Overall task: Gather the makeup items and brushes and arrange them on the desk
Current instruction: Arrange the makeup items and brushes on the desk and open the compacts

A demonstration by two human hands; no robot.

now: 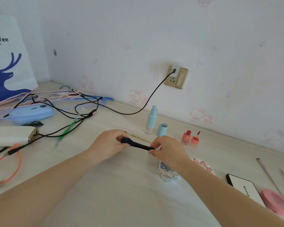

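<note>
Both hands hold a black makeup brush (138,145) level above the pale desk (121,185). My left hand (109,145) grips its bristle end; my right hand (168,149) pinches the handle end. Behind them stand a light blue pump bottle (152,119), its blue cap (161,129) and two red lip tints (190,138). A thin gold pencil (138,136) lies past the brush. A clear jewelled compact (166,172) and a pink frilled item (203,165) lie partly hidden under my right forearm. At the right lie a white palette (246,189), a pink round compact (276,202) and two slim brushes (269,176).
Black cables (88,112), pastel hangers (47,95), a blue pouch (29,114), a white case (10,135) and an orange cord (11,169) crowd the desk's left. A coffee bag (8,63) leans in the corner. A wall socket (176,77) holds a plugged charger.
</note>
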